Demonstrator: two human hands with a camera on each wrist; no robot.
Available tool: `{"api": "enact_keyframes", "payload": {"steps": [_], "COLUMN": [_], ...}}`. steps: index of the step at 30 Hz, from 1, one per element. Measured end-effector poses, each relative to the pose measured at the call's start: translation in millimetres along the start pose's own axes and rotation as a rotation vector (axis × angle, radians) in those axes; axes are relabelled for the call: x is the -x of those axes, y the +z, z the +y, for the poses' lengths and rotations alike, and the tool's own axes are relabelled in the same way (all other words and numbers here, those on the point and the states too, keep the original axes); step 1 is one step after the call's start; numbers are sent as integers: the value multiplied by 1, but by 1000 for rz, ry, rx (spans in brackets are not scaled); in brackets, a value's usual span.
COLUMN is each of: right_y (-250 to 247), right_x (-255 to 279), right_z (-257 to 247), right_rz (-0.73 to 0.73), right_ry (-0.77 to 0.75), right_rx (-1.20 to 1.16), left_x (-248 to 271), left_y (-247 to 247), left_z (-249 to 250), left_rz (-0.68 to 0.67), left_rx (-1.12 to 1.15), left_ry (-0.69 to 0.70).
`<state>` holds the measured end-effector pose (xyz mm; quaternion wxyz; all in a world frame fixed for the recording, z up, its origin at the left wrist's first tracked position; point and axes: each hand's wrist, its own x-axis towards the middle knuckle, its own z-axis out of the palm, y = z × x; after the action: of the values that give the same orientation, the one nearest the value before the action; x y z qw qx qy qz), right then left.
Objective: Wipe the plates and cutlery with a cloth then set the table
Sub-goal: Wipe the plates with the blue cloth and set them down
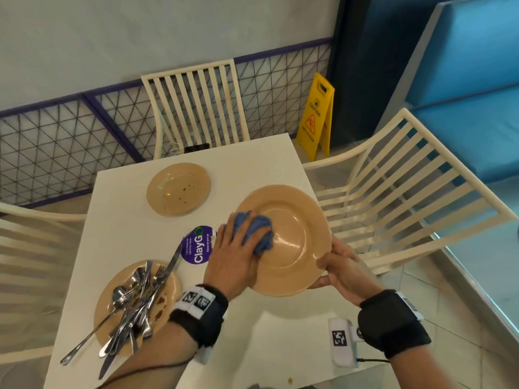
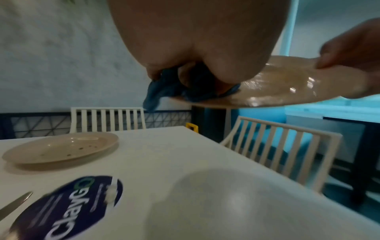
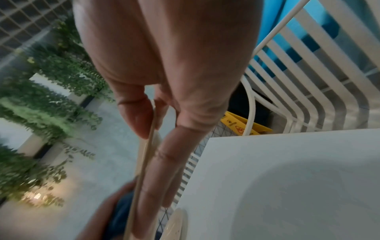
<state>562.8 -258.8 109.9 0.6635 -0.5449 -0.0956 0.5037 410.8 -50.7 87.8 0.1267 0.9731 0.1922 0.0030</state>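
A tan plate (image 1: pixel 292 240) is held tilted above the white table's (image 1: pixel 126 234) right side. My right hand (image 1: pixel 345 270) pinches its near right rim, thumb on top, and the plate's edge (image 3: pixel 144 162) shows between thumb and fingers in the right wrist view. My left hand (image 1: pixel 233 259) grips a bunched blue cloth (image 1: pixel 257 231) and presses it on the plate's left part; the cloth (image 2: pixel 164 91) hangs over the rim. A second tan plate (image 1: pixel 178 189) with dark crumbs lies at the far side. A third plate (image 1: pixel 175 284) near left carries a heap of cutlery (image 1: pixel 137 307).
A round purple sticker (image 1: pixel 198 245) marks the table's middle, and a knife (image 1: pixel 172 262) points at it from the cutlery plate. Slatted cream chairs stand at the far side (image 1: pixel 196 102), right (image 1: pixel 407 192) and left (image 1: pixel 28 248). A yellow wet-floor sign (image 1: pixel 316 119) stands beyond the table's far right corner.
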Motion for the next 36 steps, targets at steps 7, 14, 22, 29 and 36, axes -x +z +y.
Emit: {"api": "enact_keyframes", "payload": {"steps": [7, 14, 22, 29, 36], "right_y": [27, -6, 35, 6, 22], "right_x": [-14, 5, -1, 11, 10], "right_z": [-15, -30, -7, -27, -13], "right_rz": [-44, 3, -137, -79, -120], "right_ry": [-96, -70, -27, -61, -63], "right_rx": [64, 79, 105, 23, 122], "left_x": [-20, 24, -33, 18, -14], "left_y": [-12, 21, -27, 5, -10], "left_z": [76, 19, 46, 56, 12], "left_rz": [118, 15, 142, 74, 122], "left_rx": [227, 55, 288, 100, 190], "left_ry": [102, 150, -11, 215, -94]}}
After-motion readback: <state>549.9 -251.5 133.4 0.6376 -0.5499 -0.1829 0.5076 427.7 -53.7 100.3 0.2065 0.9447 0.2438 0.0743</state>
